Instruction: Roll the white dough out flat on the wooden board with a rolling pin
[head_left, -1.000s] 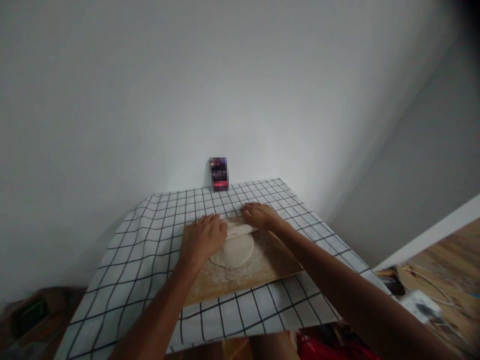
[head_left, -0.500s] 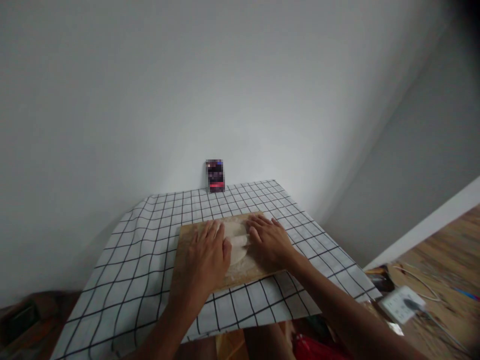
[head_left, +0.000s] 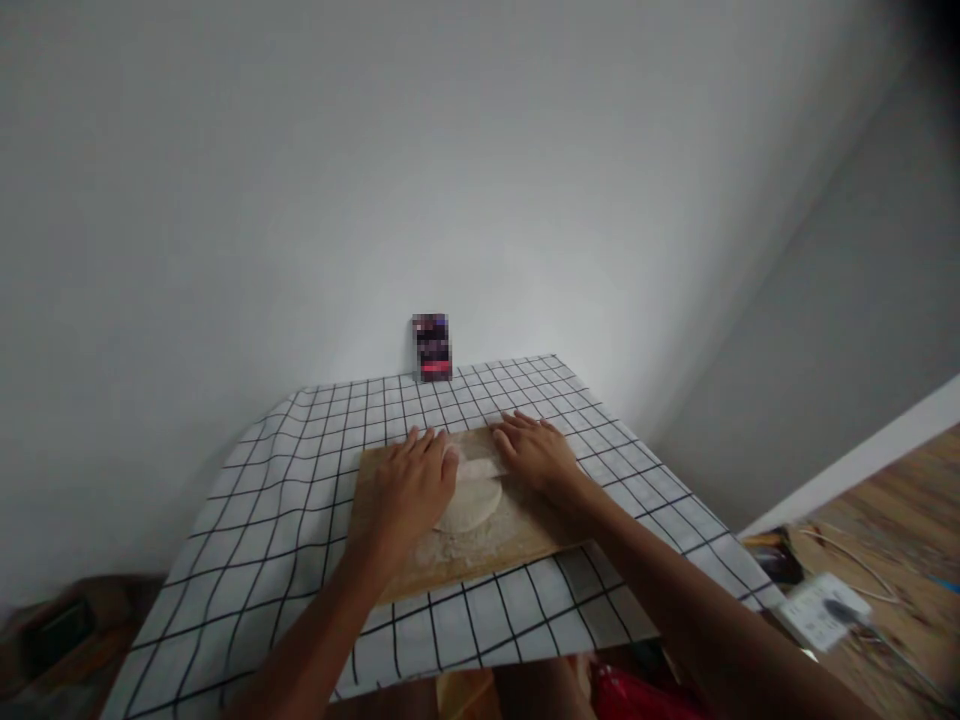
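A floury rolling pin [head_left: 478, 469] lies crosswise between my hands, its ends hidden beneath them. Under and in front of it, a flat round of pale dough [head_left: 471, 506] rests on a flour-dusted wooden board [head_left: 525, 532]. My left hand [head_left: 421, 476] lies over the left end of the pin with its fingers stretched forward, covering part of the dough. Over the right end, my right hand [head_left: 534, 450] is laid flat too, fingers extended towards the board's far edge.
The board sits on a white tablecloth with black grid lines [head_left: 285, 520]. A blurred-out upright dark object [head_left: 433, 348] leans against the wall at the back. On the floor to the right are a power strip [head_left: 823, 610] and cables.
Both hands have moved forward with the rolling pin towards the far edge of the board. More of the dough's near side now shows.
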